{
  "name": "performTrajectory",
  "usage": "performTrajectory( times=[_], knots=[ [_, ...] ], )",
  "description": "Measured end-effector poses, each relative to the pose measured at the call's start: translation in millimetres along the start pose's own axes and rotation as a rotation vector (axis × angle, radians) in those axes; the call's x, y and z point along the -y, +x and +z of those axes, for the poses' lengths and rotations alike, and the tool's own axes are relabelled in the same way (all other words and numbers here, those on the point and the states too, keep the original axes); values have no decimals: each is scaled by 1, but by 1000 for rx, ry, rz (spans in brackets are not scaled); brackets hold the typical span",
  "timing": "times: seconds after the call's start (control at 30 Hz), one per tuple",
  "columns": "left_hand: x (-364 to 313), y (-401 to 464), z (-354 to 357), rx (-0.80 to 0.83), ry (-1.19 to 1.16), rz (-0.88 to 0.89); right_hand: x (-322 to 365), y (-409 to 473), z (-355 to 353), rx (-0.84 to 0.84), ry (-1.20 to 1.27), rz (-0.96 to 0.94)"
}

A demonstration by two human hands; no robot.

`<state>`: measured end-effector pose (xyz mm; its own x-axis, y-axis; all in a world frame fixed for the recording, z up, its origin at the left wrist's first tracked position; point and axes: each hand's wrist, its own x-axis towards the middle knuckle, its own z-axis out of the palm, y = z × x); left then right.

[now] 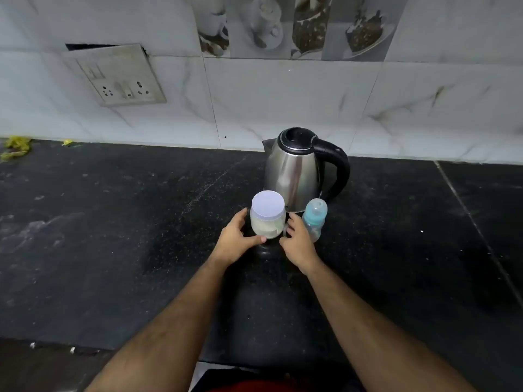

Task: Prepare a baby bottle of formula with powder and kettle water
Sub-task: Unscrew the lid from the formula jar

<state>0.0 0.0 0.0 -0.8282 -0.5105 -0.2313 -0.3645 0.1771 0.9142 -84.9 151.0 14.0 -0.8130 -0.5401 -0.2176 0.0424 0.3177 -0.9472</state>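
Note:
A clear jar of whitish powder [267,224] with a white lid stands on the black counter [113,250] in front of a steel kettle [294,171] with a black lid and handle. To the jar's right stands a baby bottle [314,219] with a teal collar and clear cap. My left hand [236,239] cups the jar's left side, thumb at its base. My right hand [297,240] sits between jar and bottle, fingers spread near the jar's right side; whether they touch it I cannot tell.
A tiled wall rises behind the counter, with a switch and socket plate [119,77] at upper left. Yellow-green scraps [15,148] lie at the far left by the wall. The counter's front edge [85,349] runs near my body.

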Motion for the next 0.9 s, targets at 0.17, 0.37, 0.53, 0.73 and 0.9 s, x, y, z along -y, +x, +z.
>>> performTrajectory(
  times=[0.17,0.37,0.53,0.73,0.9],
  knots=[
    [-6,18,0,129,-74,25,-4,16,9,-13,-43,6],
    [-2,33,-3,159,-64,78,-4,25,11,-33,-91,27],
    [-5,25,-3,159,-35,90,-3,16,10,-39,-84,41],
    [3,-5,-7,172,-47,101,-14,-21,6,11,-94,-6],
    [12,-30,-16,192,-54,96,-21,-49,8,29,-93,-28]
  ],
)
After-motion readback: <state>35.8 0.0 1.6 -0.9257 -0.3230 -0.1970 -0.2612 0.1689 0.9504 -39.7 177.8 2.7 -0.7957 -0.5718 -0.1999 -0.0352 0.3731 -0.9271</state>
